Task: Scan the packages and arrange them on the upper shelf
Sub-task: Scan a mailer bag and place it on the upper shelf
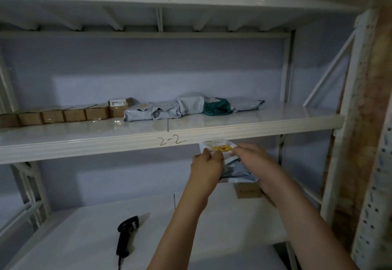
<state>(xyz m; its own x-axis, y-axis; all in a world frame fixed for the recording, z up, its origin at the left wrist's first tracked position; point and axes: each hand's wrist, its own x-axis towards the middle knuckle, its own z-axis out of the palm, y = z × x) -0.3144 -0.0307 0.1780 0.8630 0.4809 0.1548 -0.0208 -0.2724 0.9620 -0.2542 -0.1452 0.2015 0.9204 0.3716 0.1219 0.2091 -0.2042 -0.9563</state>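
Note:
A grey plastic mailer package (234, 168) with a yellow label is held in the air just below the front edge of the upper shelf (84, 140), which is marked "2-2". My left hand (206, 164) grips its left side and my right hand (254, 163) grips its right side. On the upper shelf stands a row of brown boxes (63, 115) at the left and several grey mailer bags (169, 109), one of them green (216, 107), in the middle. A black barcode scanner (126, 233) lies on the lower shelf (74, 238).
A small brown box (248, 190) sits on the lower shelf behind my right hand. The right part of the upper shelf past the bags is bare. White shelf posts (347, 99) and a rough pillar stand at the right. A higher shelf is marked "2-1".

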